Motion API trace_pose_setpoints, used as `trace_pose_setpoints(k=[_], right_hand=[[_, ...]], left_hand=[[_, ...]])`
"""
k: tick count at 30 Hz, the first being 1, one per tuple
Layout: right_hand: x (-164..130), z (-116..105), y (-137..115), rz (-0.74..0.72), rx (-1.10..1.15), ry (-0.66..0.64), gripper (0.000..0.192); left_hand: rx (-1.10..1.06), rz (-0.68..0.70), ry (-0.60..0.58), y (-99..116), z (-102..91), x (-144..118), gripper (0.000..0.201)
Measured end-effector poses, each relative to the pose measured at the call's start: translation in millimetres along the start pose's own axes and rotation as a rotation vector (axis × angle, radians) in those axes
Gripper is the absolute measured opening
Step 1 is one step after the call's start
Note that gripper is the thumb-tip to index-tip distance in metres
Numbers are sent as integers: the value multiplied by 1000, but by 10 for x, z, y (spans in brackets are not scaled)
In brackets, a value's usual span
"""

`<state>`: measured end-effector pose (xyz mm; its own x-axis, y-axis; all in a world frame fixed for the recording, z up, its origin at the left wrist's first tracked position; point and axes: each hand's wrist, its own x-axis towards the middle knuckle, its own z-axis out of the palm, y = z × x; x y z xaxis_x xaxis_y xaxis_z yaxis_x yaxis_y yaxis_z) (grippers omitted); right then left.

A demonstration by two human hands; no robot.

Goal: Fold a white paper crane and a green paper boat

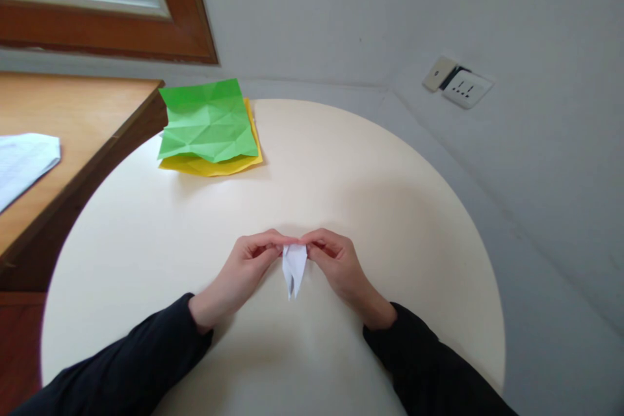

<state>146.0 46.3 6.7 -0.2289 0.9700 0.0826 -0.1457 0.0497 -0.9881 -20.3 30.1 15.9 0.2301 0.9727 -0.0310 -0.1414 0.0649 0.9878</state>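
I see left hand [244, 270] and right hand [336, 263] both pinching the folded white paper [294, 268] near the green sheet [208, 120]; uneven pulling might tear its tip.

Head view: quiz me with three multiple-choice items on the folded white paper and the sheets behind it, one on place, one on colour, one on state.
1. Where does the stack of creased sheets lie?
A. at the far left part of the round table
B. on the wooden desk
C. under the hands

2. What colour is the top sheet of that stack?
A. yellow
B. green
C. white

3. How is the folded white paper held?
A. lying flat, untouched
B. in the left hand alone
C. pinched at its top by both hands

Answers:
1. A: the stack sits on the round table near its far left edge.
2. B: the green sheet lies over the yellow sheet.
3. C: the left hand and the right hand both grip the top of the folded white paper, its point hanging towards the person.
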Motion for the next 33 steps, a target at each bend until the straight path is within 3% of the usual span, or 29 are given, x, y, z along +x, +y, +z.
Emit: trace_pose_setpoints(k=[9,16,20,25,33], right_hand=[[-44,28,-54,-67,-146,-16,16],[-80,32,-64,-248,-254,-77,14],[-112,65,-20,-270,-249,-34,5],[-105,83,4,-223,-268,29,17],[-102,68,-63,-423,-471,35,3]], left_hand=[[-5,-13,85,44,18,-7,16],[128,-5,136,104,85,-8,20],[79,48,186,63,80,-9,27],[92,118,190,80,84,-21,26],[117,48,172,118,85,-46,23]])
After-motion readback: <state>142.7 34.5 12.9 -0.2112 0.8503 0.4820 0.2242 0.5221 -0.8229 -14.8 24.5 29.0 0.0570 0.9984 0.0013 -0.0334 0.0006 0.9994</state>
